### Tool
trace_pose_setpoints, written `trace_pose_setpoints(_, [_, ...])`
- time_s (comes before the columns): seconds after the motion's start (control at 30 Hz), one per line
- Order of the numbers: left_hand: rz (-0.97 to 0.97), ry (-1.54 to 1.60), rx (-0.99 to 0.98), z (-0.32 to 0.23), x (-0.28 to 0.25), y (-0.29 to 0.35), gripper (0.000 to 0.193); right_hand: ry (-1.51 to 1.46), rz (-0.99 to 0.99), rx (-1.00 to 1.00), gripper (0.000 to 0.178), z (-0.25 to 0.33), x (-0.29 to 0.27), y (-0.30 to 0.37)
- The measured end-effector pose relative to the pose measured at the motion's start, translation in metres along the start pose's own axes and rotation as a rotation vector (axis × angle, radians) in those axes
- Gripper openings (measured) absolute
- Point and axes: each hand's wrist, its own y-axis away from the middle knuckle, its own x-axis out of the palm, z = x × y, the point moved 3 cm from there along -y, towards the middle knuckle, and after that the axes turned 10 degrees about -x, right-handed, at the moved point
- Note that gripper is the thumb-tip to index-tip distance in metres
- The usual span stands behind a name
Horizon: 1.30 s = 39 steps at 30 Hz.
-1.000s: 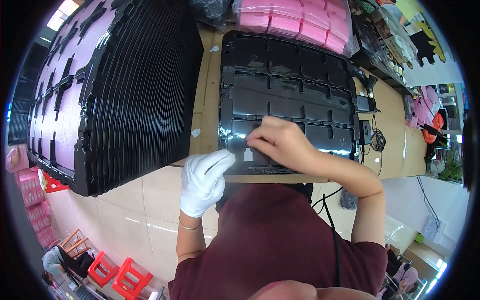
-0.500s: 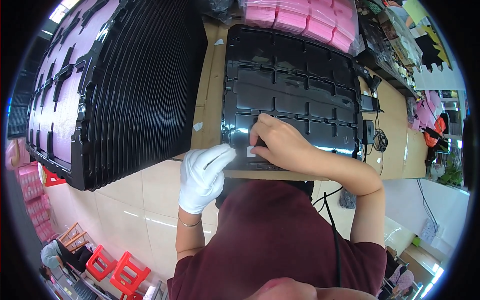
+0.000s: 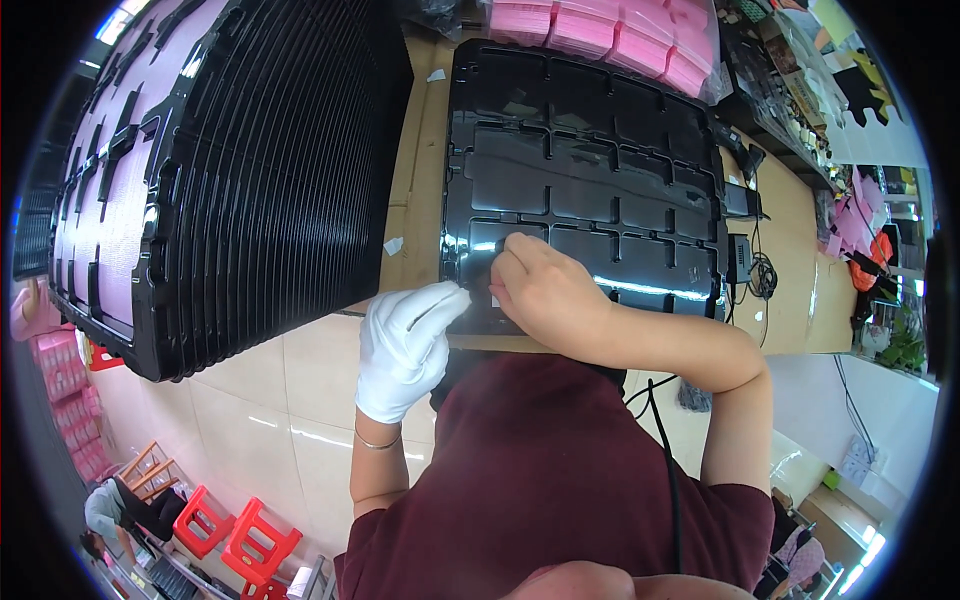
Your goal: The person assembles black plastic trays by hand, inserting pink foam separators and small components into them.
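Observation:
A black plastic tray (image 3: 580, 180) with raised dividers lies flat on the table in front of me. My right hand (image 3: 545, 295), bare, is closed with curled fingers over the tray's near left part. Whatever its fingertips pinch is hidden. Just by the thumb shows the edge of a small white square piece (image 3: 495, 301), mostly covered by the hand. My left hand (image 3: 405, 345), in a white glove, is closed with its fingers pressed together at the tray's near left corner. I cannot make out what, if anything, it holds.
At the left rises a tall stack of black trays (image 3: 270, 190), with a pink sheet (image 3: 110, 210) at its outer face. Bagged pink packs (image 3: 610, 35) lie behind the tray. A cable coil (image 3: 762, 275) rests on the table's right. Red stools (image 3: 258, 545) stand on the floor.
My right hand has shifted slightly left, and more of the white square is now covered. My left hand has barely moved.

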Motion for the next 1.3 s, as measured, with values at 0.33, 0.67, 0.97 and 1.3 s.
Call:
trace_pose_setpoints(0.33, [-0.002, 0.002, -0.013, -0.002, 0.000, 0.003, 0.046, 0.186, 0.089, -0.100, 0.013, 0.003, 0.008, 0.002])
trace_pose_setpoints(0.67, [0.002, -0.048, -0.068, 0.002, 0.003, -0.004, 0.042, -1.191, -0.009, 0.321, 0.007, -0.059, -0.085, 0.068])
trace_pose_setpoints(0.97, [-0.106, 0.003, 0.021, -0.013, -0.003, -0.036, 0.049, -0.505, -0.886, 0.100, 0.025, -0.382, -0.438, 0.221])
trace_pose_setpoints(1.3, [-0.107, -0.228, 0.014, -0.056, 0.008, -0.069, 0.053, 0.582, -1.279, -0.095, 0.048, -0.388, -0.430, 0.135])
